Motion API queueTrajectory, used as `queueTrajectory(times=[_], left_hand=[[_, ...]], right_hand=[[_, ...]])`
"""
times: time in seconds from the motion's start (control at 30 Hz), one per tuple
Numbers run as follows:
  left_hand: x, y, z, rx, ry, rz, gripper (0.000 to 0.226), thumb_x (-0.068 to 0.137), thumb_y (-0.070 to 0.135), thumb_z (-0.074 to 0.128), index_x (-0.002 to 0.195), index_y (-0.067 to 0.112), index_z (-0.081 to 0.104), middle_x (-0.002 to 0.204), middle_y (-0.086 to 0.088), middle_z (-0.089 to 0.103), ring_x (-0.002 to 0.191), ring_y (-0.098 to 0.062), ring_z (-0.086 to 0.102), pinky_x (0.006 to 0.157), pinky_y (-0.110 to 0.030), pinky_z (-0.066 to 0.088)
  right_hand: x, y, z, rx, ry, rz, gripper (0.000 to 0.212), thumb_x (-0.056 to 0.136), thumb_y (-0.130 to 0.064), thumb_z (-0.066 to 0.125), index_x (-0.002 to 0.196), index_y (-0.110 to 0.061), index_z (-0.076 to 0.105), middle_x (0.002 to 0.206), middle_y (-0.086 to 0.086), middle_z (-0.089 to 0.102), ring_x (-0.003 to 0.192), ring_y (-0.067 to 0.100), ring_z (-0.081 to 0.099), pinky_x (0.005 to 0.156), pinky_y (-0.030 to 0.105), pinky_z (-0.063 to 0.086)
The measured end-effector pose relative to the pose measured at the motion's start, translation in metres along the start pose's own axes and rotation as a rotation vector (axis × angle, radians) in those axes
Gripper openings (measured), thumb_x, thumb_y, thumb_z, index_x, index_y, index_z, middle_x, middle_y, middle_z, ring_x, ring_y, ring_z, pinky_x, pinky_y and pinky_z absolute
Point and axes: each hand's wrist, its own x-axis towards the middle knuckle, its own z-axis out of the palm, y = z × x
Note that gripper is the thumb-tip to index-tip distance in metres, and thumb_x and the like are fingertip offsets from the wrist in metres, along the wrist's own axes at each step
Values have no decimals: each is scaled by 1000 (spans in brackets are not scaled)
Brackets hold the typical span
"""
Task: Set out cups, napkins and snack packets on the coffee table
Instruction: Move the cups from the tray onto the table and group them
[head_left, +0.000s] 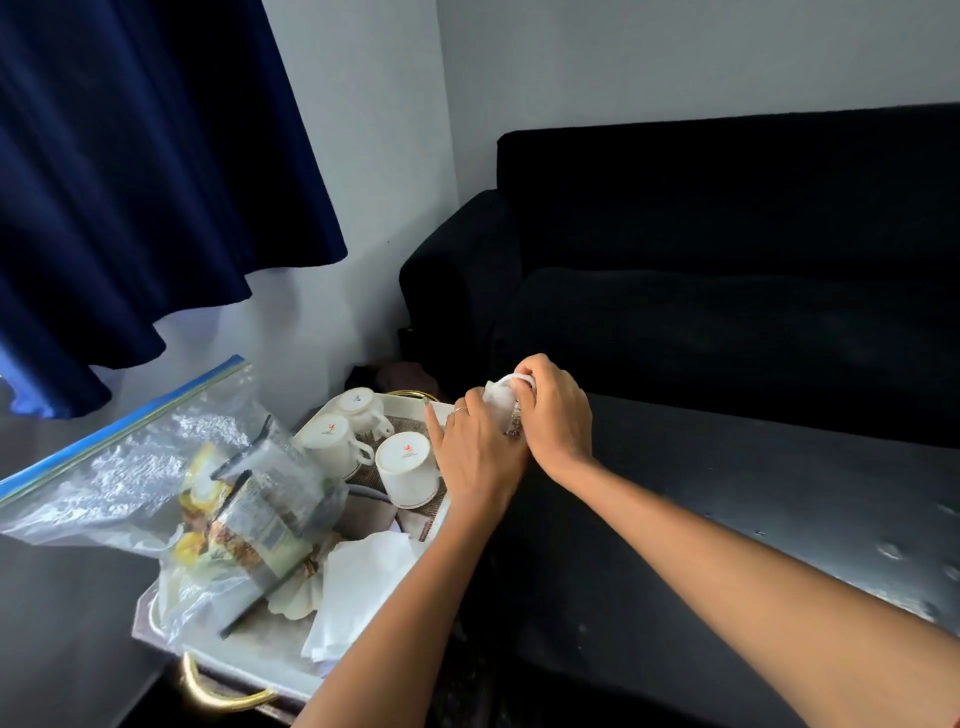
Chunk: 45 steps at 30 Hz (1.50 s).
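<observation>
One cup (506, 400) was held by both hands at the tray's (291, 660) far corner, right hand's (556, 415) fingers curled around it, left hand (475, 447) steadying. Three cups (408, 475), napkins (358, 582) and bagged snack packets (254, 519) remained on the tray; nothing sat on the dark surface (727, 519).

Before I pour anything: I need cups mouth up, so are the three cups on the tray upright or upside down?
Upside down. All three cups on the tray show flat bases with printed marks facing up, rims down.

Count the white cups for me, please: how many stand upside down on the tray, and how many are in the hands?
Upside down on the tray: 3 cups
Held in the hands: 1 cup
Total: 4
</observation>
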Motion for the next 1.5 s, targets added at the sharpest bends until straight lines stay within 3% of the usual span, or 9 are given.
queueTrajectory(times=[0.27,0.4,0.63,0.73,0.93,1.03,1.2,1.33,1.5], left_hand=[[-48,50,0,-601,-249,-363,49,75,45,66,110,14,53,101,1,65,96,-19,60,91,-36,46],[-68,72,8,-895,-359,-582,50,79,47,66,104,4,64,88,-5,68,80,-19,63,59,-23,39],[-97,112,12,-1097,-524,-785,42,87,41,59,113,7,57,99,-7,67,102,-23,64,79,-27,38],[-108,125,14,-1133,-560,-809,37,89,41,57,110,11,53,104,-8,66,105,-25,63,87,-31,37],[-133,143,15,-1154,-649,-786,21,92,39,48,83,20,54,87,-5,68,86,-21,65,62,-29,43],[-143,147,23,-1150,-698,-753,22,92,37,44,84,21,57,91,-7,69,84,-22,63,80,-33,49],[-158,146,34,-1075,-770,-725,32,94,38,37,96,16,61,79,-3,62,63,-14,50,60,-26,37],[-170,139,44,-997,-811,-581,43,99,38,30,119,14,60,112,-6,68,105,-19,61,92,-29,46],[-186,129,54,-899,-750,-421,40,100,34,30,126,14,53,121,-3,61,112,-16,56,95,-28,43]], right_hand=[[-6,17,-64,-64,-194,-20,20,94,-17,45,110,-17,57,101,-2,63,87,15,60,73,34,51],[-17,35,-99,-41,-179,57,17,94,-18,46,106,-18,58,100,-4,62,83,13,59,70,32,51],[-56,80,-159,-24,-131,288,17,91,-17,46,100,-18,60,93,-5,61,76,13,57,56,23,39],[-79,92,-173,20,-105,399,16,89,-17,49,100,-17,60,93,-3,61,80,16,57,64,26,43],[-126,101,-181,341,-104,551,30,76,-26,72,101,-22,57,104,-3,60,95,11,59,76,22,46],[-139,100,-177,379,-83,591,42,69,-24,79,103,-21,55,107,-2,61,99,12,59,77,23,47],[-155,102,-169,340,-26,648,43,65,-19,81,100,-20,56,97,1,68,91,18,63,76,33,51],[-166,105,-163,335,6,660,33,69,-19,78,94,-19,56,92,3,68,82,17,63,65,23,48],[-175,115,-151,282,7,745,28,74,-22,74,95,-17,55,92,3,67,81,19,61,64,27,43]])
